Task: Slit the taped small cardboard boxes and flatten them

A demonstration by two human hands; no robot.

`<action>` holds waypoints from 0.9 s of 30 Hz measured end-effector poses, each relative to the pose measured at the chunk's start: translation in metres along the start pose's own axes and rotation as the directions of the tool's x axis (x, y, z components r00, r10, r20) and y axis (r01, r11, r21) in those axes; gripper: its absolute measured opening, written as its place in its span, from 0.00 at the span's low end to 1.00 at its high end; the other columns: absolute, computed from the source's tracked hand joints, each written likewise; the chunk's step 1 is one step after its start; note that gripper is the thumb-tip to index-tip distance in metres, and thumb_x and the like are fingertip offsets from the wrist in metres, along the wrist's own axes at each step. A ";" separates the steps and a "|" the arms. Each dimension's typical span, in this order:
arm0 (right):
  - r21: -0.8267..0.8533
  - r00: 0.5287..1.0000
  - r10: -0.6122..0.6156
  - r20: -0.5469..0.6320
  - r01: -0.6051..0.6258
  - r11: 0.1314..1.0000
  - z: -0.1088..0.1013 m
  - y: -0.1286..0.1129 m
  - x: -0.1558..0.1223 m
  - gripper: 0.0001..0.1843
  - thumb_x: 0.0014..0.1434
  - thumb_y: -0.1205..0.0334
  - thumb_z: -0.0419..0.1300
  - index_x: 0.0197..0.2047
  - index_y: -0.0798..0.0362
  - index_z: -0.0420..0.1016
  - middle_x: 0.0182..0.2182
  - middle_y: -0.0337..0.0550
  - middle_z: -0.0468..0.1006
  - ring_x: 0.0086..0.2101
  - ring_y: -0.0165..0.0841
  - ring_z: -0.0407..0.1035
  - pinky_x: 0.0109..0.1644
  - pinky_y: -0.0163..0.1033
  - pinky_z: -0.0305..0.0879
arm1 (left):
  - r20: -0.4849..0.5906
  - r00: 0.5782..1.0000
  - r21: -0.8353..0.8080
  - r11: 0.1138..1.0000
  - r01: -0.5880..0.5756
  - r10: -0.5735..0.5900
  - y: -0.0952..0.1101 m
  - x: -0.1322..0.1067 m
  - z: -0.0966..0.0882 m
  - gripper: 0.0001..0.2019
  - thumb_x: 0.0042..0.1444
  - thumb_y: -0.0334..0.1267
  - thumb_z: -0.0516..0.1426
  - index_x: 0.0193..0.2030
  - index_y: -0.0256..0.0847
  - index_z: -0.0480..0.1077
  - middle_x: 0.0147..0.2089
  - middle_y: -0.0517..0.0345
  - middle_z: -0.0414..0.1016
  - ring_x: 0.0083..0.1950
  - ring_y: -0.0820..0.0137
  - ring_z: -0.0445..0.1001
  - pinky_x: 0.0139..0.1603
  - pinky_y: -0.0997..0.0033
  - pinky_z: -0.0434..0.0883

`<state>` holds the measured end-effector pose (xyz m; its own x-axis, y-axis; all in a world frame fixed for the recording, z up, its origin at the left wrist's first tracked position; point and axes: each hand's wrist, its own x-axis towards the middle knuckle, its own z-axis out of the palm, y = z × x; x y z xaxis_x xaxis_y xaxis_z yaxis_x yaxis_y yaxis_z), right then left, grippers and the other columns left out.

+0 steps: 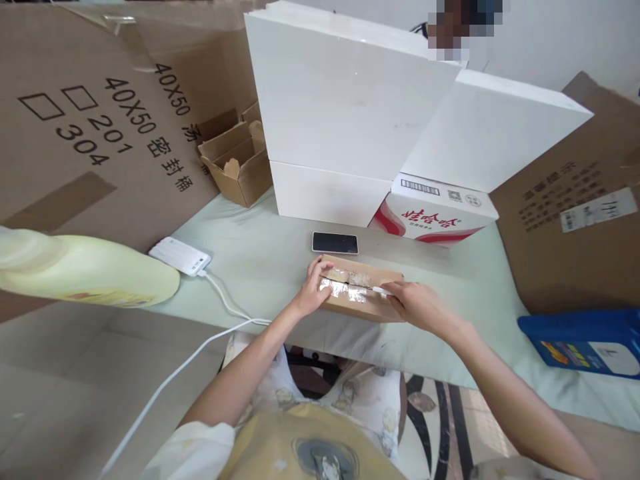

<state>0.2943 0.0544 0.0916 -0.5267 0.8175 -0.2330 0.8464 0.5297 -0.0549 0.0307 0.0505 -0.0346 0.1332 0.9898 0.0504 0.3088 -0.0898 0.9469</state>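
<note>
A small brown cardboard box [361,301] with clear tape along its top lies on the pale green table [260,247] near the front edge. My left hand [314,288] grips the box's left end, fingers curled over the top. My right hand [417,303] is closed on a thin white tool [383,290] whose tip rests on the taped seam. A black phone [335,243] lies flat just behind the box.
Stacked white boxes [350,113] and a red-and-white carton [435,213] stand behind. Large cardboard sheets lean left [90,133] and right [575,200]. A small open carton [237,163], white power bank [180,256] with cable, yellow bottle [85,270], blue box [585,343] surround.
</note>
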 end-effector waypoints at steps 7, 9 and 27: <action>-0.144 0.975 0.131 0.179 -0.106 0.984 -0.011 0.006 -0.006 0.18 0.70 0.69 0.50 0.53 0.54 0.80 0.40 0.54 0.86 0.39 0.43 0.83 0.35 0.37 0.63 | -0.014 1.000 0.000 1.000 -0.014 0.014 -0.005 0.002 0.001 0.27 0.48 0.33 0.57 0.59 0.45 0.65 0.72 0.47 0.58 0.79 0.52 0.51 0.79 0.48 0.52; -0.164 0.970 0.146 0.193 -0.115 0.980 -0.011 0.007 -0.007 0.16 0.70 0.70 0.51 0.49 0.55 0.80 0.40 0.56 0.86 0.40 0.43 0.83 0.36 0.37 0.65 | -0.020 1.000 0.006 1.000 -0.021 0.021 -0.006 0.003 0.002 0.28 0.48 0.34 0.57 0.59 0.45 0.65 0.72 0.46 0.57 0.79 0.51 0.51 0.79 0.47 0.52; 0.373 0.951 0.300 0.078 -0.307 0.875 -0.001 0.082 -0.043 0.12 0.65 0.59 0.54 0.36 0.52 0.77 0.26 0.46 0.80 0.28 0.38 0.75 0.33 0.38 0.64 | -0.052 0.983 0.244 0.957 -0.157 0.175 0.002 -0.004 -0.003 0.23 0.60 0.38 0.53 0.62 0.41 0.68 0.77 0.41 0.49 0.78 0.46 0.52 0.77 0.40 0.55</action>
<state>0.3856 0.0630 0.0978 -0.2403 0.9186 -0.3139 0.9321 0.1281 -0.3389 0.0278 0.0466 -0.0321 0.1357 0.9633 0.2316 0.5040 -0.2684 0.8210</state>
